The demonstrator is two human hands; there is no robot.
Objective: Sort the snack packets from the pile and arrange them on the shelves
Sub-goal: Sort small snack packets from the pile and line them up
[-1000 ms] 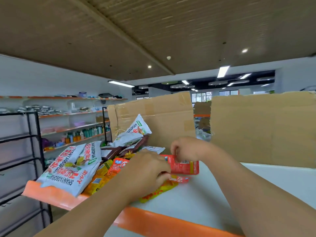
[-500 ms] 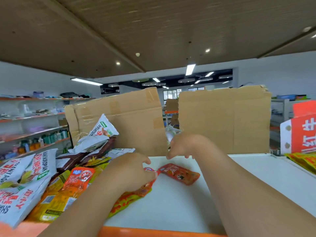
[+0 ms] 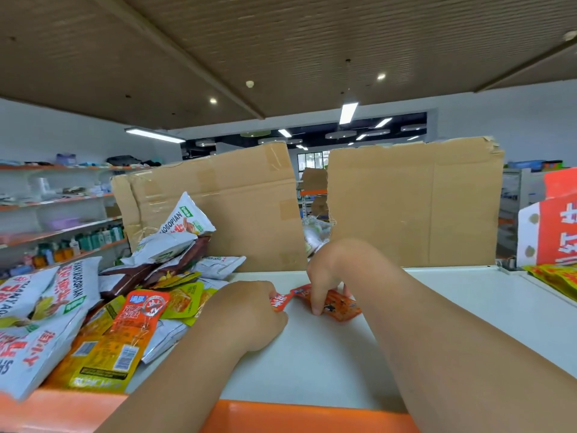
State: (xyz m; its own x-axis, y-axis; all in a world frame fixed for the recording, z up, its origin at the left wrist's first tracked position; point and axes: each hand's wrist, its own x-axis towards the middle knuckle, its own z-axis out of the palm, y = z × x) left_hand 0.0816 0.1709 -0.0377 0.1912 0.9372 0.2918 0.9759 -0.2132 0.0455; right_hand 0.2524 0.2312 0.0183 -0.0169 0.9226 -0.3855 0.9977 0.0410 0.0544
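A pile of snack packets (image 3: 131, 310) covers the left end of the white shelf top (image 3: 312, 364): white bags, brown ones, yellow and orange sachets. My left hand (image 3: 249, 314) is curled at the pile's right edge and pinches a small red packet (image 3: 280, 302) by its end. Just right of it, an orange-red packet (image 3: 342, 306) lies flat on the shelf. My right hand (image 3: 331, 270) reaches down over that packet, with a finger on its near side and the thumb behind it.
Two cardboard sheets (image 3: 412, 201) stand upright along the back of the shelf. A red and white carton (image 3: 552, 232) and yellow packets (image 3: 555, 278) are at the right end. An orange rim (image 3: 312, 417) runs along the front edge. Stocked wall shelves (image 3: 62, 226) lie far left.
My right hand has come down onto the orange-red packet. My left hand has slid right with the small red packet. The view has swung right, off the pile.
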